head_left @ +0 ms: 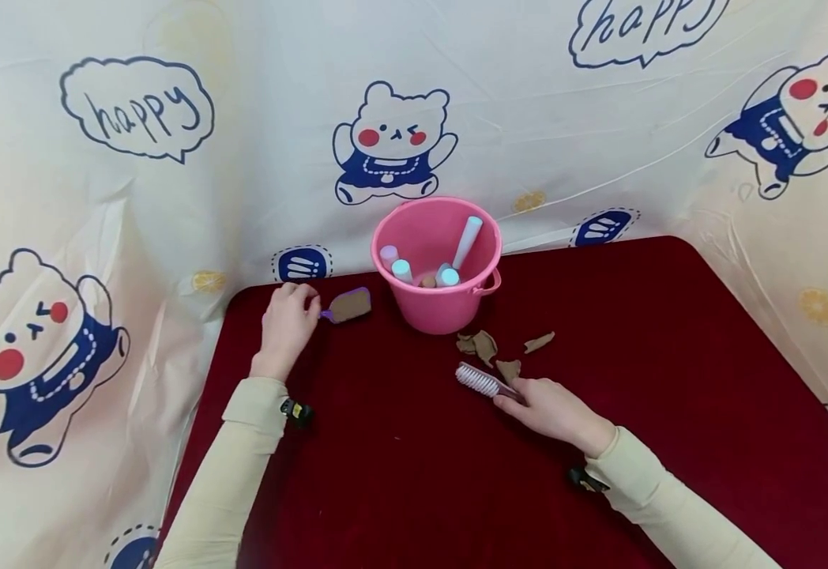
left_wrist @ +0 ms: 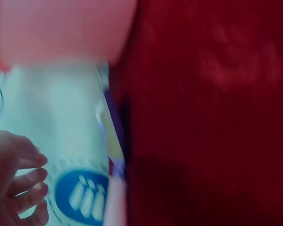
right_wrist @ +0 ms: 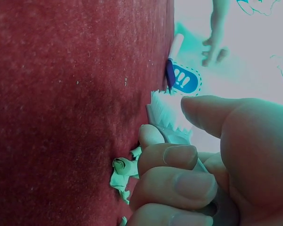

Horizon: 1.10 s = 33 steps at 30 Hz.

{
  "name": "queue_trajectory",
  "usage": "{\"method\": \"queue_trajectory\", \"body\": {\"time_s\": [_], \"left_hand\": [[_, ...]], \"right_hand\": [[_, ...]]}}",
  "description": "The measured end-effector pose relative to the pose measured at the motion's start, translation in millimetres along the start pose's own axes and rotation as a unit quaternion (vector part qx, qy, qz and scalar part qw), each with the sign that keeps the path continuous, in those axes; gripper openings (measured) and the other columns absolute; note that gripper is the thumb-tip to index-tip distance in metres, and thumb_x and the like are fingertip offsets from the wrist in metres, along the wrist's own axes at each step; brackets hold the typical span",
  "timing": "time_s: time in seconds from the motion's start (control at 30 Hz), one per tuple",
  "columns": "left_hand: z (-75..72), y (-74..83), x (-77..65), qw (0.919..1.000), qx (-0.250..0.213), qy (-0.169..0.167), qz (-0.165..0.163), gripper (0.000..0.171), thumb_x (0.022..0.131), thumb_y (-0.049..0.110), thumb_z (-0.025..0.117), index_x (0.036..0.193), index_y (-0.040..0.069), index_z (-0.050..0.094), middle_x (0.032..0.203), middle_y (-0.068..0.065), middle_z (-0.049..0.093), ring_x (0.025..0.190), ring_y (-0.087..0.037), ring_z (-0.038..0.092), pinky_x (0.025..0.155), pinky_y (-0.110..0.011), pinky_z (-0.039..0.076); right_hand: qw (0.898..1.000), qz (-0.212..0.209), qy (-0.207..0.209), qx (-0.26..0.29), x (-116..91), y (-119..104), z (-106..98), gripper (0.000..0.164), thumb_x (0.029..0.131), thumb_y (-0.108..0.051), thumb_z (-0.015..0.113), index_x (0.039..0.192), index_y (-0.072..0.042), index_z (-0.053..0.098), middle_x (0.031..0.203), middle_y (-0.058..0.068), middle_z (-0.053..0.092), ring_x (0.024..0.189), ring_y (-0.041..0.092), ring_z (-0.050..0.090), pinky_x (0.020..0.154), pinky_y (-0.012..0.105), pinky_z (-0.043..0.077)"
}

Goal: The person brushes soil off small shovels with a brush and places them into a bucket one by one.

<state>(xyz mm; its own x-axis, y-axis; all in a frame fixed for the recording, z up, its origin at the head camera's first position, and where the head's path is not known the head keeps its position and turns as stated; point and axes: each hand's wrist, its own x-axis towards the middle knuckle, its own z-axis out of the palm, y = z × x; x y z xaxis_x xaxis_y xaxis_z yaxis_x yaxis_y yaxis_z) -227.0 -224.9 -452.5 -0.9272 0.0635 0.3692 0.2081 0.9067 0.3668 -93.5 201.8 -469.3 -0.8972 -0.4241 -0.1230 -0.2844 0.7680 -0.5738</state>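
In the head view my left hand [head_left: 289,320] is over the handle end of a flat, purple-rimmed tool with a brown face [head_left: 350,305], lying on the table left of the bucket. The left wrist view shows this hand [left_wrist: 23,181] apart from the tool's pale handle [left_wrist: 115,202], its fingers loosely bent. My right hand [head_left: 552,411] grips the handle of a scrub brush [head_left: 481,382], white bristles [right_wrist: 165,110] showing. Just beyond the brush lie thin brown scraps [head_left: 485,346], seen beside the fingers in the right wrist view too.
A pink bucket [head_left: 424,304] stands at the table's back edge, holding several objects with light blue or lilac ends [head_left: 401,270]. Dark red cloth [head_left: 421,474] covers the table. A printed white curtain [head_left: 279,158] hangs behind and at both sides.
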Motion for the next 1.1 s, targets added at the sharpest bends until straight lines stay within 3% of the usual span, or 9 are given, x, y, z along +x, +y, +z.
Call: {"method": "queue_trajectory", "body": {"time_s": [0.2,0.33,0.47,0.6,0.77,0.97,1.1], "left_hand": [[5.4,-30.2,-5.1,0.9951,0.062,-0.075,-0.017,0.026,0.097,0.001,0.063,0.122,-0.005,0.067,0.130,-0.030,0.062,0.121,-0.051,0.052,0.096,-0.069,0.041],[10.9,-37.7,-8.2,0.9890,0.088,-0.114,-0.032,0.030,0.096,0.001,0.062,0.126,-0.004,0.065,0.131,-0.030,0.061,0.125,-0.052,0.050,0.105,-0.076,0.031],[12.3,-39.1,-9.0,0.9840,0.097,-0.145,-0.035,0.029,0.096,0.004,0.064,0.124,-0.003,0.062,0.127,-0.033,0.060,0.122,-0.055,0.050,0.104,-0.082,0.024],[12.1,-36.2,-8.7,0.9814,0.090,-0.166,-0.035,0.022,0.097,0.007,0.065,0.118,-0.002,0.063,0.118,-0.033,0.062,0.112,-0.054,0.055,0.098,-0.080,0.033],[15.0,-34.9,-12.3,0.9821,0.086,-0.165,-0.029,0.015,0.100,0.012,0.067,0.108,-0.001,0.065,0.107,-0.030,0.064,0.101,-0.051,0.061,0.087,-0.072,0.047],[11.7,-30.9,-13.7,0.9832,0.087,-0.161,-0.010,0.018,0.101,0.016,0.068,0.100,-0.002,0.065,0.099,-0.027,0.066,0.095,-0.047,0.062,0.081,-0.065,0.048],[4.5,-26.6,-12.6,0.9766,0.093,-0.194,0.007,0.020,0.100,0.020,0.068,0.096,0.002,0.062,0.086,-0.019,0.066,0.078,-0.041,0.064,0.069,-0.058,0.052]], "right_hand": [[1.000,-0.006,0.008,-0.002,-1.9,-3.2,0.8,0.033,0.103,-0.031,0.065,0.077,-0.017,0.052,0.061,-0.008,0.040,0.053,0.005,0.036,0.052,0.025,0.035],[1.000,-0.011,0.005,0.002,-2.3,-4.5,0.9,0.032,0.103,-0.033,0.065,0.078,-0.017,0.053,0.061,-0.009,0.041,0.052,0.004,0.036,0.052,0.024,0.034],[1.000,-0.011,-0.003,0.003,-2.7,-4.8,0.5,0.032,0.104,-0.034,0.064,0.079,-0.017,0.053,0.061,-0.008,0.041,0.052,0.004,0.037,0.051,0.025,0.034],[1.000,-0.007,-0.003,-0.003,-2.9,-2.5,0.3,0.032,0.103,-0.034,0.064,0.078,-0.017,0.053,0.061,-0.008,0.042,0.052,0.005,0.037,0.051,0.025,0.035],[1.000,-0.008,-0.005,-0.002,-3.0,-0.7,0.6,0.033,0.104,-0.033,0.064,0.078,-0.017,0.053,0.061,-0.008,0.041,0.051,0.004,0.037,0.051,0.024,0.035],[1.000,-0.006,-0.005,-0.001,-4.0,1.1,0.1,0.032,0.104,-0.035,0.064,0.079,-0.016,0.054,0.061,-0.008,0.042,0.052,0.004,0.037,0.052,0.025,0.035],[1.000,0.005,-0.004,0.006,-4.5,1.3,-0.7,0.032,0.105,-0.037,0.062,0.082,-0.016,0.057,0.063,-0.007,0.043,0.053,0.006,0.039,0.053,0.026,0.037]]}}
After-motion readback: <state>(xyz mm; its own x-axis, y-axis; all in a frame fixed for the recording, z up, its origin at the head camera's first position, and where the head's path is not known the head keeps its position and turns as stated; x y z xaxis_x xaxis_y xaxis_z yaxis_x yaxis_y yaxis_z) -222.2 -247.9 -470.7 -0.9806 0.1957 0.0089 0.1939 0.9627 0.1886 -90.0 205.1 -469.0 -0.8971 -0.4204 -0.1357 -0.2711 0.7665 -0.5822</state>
